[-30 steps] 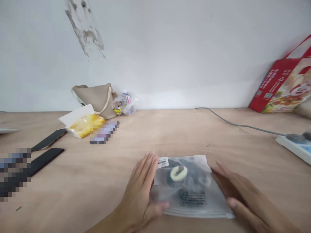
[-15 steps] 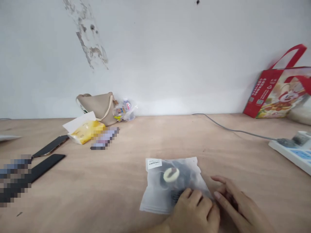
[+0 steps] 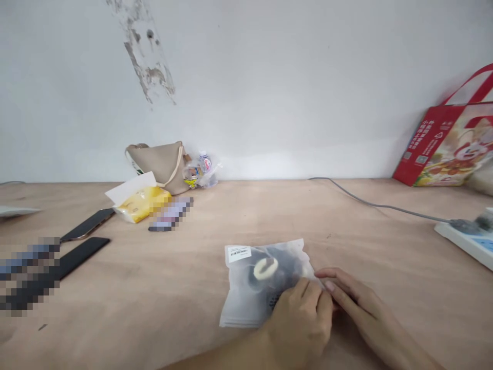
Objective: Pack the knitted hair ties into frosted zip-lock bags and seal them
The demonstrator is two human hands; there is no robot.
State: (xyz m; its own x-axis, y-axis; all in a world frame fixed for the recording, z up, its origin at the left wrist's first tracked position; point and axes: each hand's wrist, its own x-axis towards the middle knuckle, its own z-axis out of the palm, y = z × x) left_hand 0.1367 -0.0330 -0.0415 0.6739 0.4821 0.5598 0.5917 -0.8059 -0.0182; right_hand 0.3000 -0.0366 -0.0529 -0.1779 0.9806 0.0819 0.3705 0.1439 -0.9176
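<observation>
A frosted zip bag (image 3: pixel 242 303) lies flat on the table with a white barcode label on its far left corner. Through the cloudy plastic show dark contents and a cream-coloured ring (image 3: pixel 265 269); what they are I cannot make out. My left hand (image 3: pixel 298 318) rests on the bag's near right part, its fingers curled and closed on the right side. Against the same edge, just right of it, my right hand (image 3: pixel 356 303) has thumb and forefinger close together at the plastic. Its other fingertips are partly hidden.
Phones, including a dark one (image 3: pixel 87 224), lie at left near a yellow tissue pack (image 3: pixel 144 203). Behind stand a beige bag (image 3: pixel 157 162) and a bottle in clear plastic (image 3: pixel 205 163). At right are a red carrier bag (image 3: pixel 416 149), a grey cable (image 3: pixel 365 203) and a power strip (image 3: pixel 462 244).
My right hand has moved left to the bag's right edge, where it was apart before. The bag and my left hand have shifted slightly left and away; the view has also moved a little.
</observation>
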